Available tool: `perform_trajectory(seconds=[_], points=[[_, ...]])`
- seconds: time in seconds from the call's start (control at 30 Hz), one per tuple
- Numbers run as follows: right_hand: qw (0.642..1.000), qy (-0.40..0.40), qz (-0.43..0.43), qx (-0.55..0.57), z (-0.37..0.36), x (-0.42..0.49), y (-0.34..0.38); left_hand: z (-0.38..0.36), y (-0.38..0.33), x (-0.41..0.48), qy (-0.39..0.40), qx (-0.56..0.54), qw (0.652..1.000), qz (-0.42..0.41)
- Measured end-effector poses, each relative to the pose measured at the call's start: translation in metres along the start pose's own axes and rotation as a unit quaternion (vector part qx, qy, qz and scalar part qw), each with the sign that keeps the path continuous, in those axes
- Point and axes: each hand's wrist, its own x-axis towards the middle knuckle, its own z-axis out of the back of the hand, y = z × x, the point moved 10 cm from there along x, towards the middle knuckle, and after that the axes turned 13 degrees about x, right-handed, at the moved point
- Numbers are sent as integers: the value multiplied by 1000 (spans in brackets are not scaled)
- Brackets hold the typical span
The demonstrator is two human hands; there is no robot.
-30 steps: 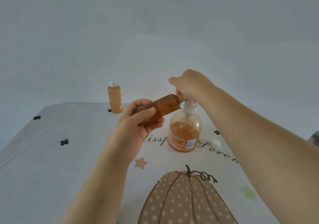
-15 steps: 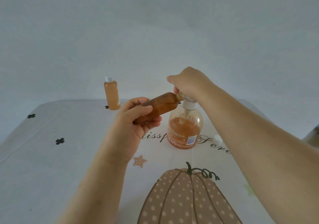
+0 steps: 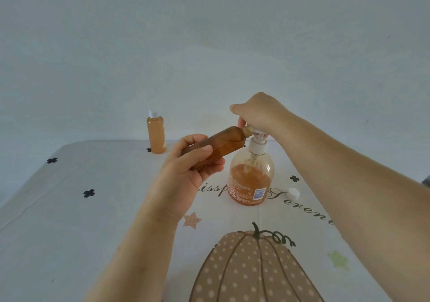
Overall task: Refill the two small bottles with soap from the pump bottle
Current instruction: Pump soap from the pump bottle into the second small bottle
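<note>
My left hand (image 3: pixel 186 173) grips a small amber bottle (image 3: pixel 223 144), tilted almost flat, its open neck held at the spout of the pump bottle (image 3: pixel 252 176). That pump bottle stands on the table, clear, about half full of orange soap, with a white pump head. My right hand (image 3: pixel 258 115) rests over the pump head, fingers curled down on it and hiding the spout. A second small bottle (image 3: pixel 156 136), capped white and full of orange soap, stands upright at the far left of the table.
A loose white cap (image 3: pixel 293 194) lies on the tablecloth (image 3: pixel 69 232) to the right of the pump bottle, under my right forearm. The cloth carries a pumpkin print, stars and script lettering. A plain pale wall rises behind the table.
Both hands have stayed at the pump with the small bottle at the spout. The view has shifted slightly; the pump head sits a little higher than half a second ago.
</note>
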Motion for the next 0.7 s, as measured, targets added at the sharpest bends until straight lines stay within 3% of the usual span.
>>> perform_trajectory(seconds=[0.7], points=[[999,-5,12,-39,-12,10,-12,9,4,3,-24,21,999,11]])
